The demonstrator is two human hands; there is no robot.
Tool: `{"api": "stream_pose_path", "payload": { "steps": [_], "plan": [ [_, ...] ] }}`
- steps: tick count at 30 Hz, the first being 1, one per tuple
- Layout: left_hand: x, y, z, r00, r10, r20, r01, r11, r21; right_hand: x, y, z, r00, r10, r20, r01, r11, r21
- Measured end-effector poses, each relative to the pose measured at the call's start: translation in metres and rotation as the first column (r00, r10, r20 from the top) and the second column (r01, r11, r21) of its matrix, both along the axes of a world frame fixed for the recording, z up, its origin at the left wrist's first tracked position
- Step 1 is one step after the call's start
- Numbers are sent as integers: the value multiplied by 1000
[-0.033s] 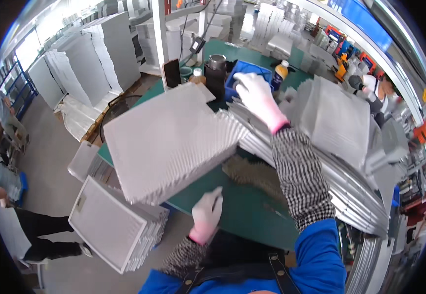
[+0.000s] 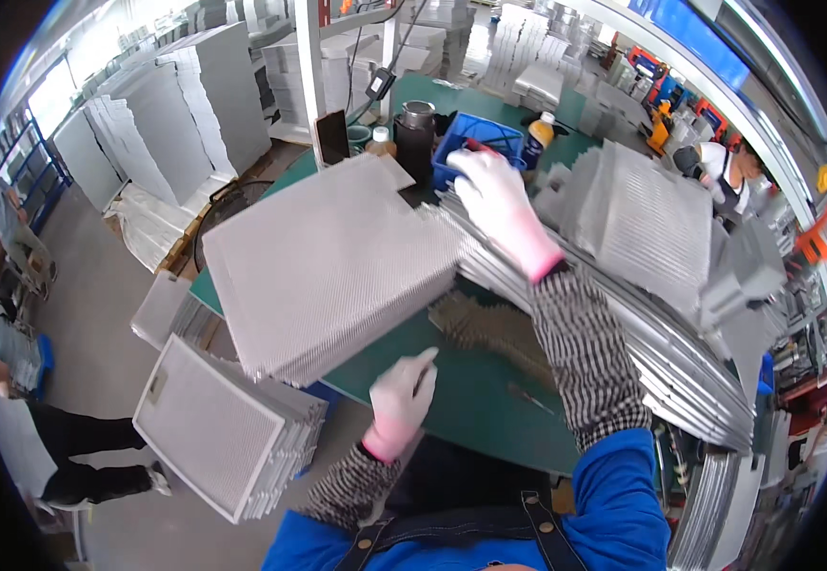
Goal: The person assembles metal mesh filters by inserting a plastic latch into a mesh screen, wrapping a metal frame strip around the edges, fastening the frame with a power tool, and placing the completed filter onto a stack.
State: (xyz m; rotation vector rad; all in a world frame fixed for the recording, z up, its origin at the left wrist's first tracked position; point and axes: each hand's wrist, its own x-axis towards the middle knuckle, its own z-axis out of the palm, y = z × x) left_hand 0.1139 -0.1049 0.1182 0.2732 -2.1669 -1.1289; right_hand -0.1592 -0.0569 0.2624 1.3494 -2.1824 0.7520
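Note:
My right hand (image 2: 497, 205), in a white glove with a pink cuff, reaches over the near edge of a blue plastic bin (image 2: 504, 133). Its fingers are bent, and something red (image 2: 475, 146) shows at their tips; its kind is hidden. My left hand (image 2: 402, 395), gloved alike, hovers above the near edge of the green table (image 2: 461, 404) with fingers apart and nothing visible in it. Ahead of it lies a stack of grey mesh panels (image 2: 328, 266). Below my right forearm are a pile of silvery metal frame strips (image 2: 613, 333) and a brownish ribbed strip (image 2: 489, 328).
Behind the panels stand a dark flask (image 2: 415, 138), a phone (image 2: 331, 140) and a capped bottle (image 2: 380, 143). A yellow-labelled bottle (image 2: 539, 138) is beside the bin. More mesh panels (image 2: 647, 209) lie at right, framed ones (image 2: 213, 428) at lower left. A thin tool (image 2: 530, 398) lies on the table.
My right hand has shifted slightly, and something red now shows at its fingertips. My left hand has risen a little, away from my body.

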Motion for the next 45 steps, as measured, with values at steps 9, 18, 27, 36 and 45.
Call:
{"api": "stream_pose_path", "payload": {
  "steps": [9,18,27,36,45],
  "plan": [
    [-147,-5,143,961,94,258,116,714,-691,212,276,-38,960,-75,269,65,997,48],
    [-205,-116,174,915,-370,160,400,880,-255,227,526,15,787,-577,219,589,808,8],
    [-43,-135,328,842,43,-538,-146,978,-151,89,643,37,33,-993,109,983,52,177],
    [42,-8,293,261,-535,-804,961,226,162,68,665,28,-103,-927,360,945,22,326],
    [-86,114,60,563,-411,-717,616,-370,696,58,658,42,-277,-961,-3,958,-277,71]
  ]
}}
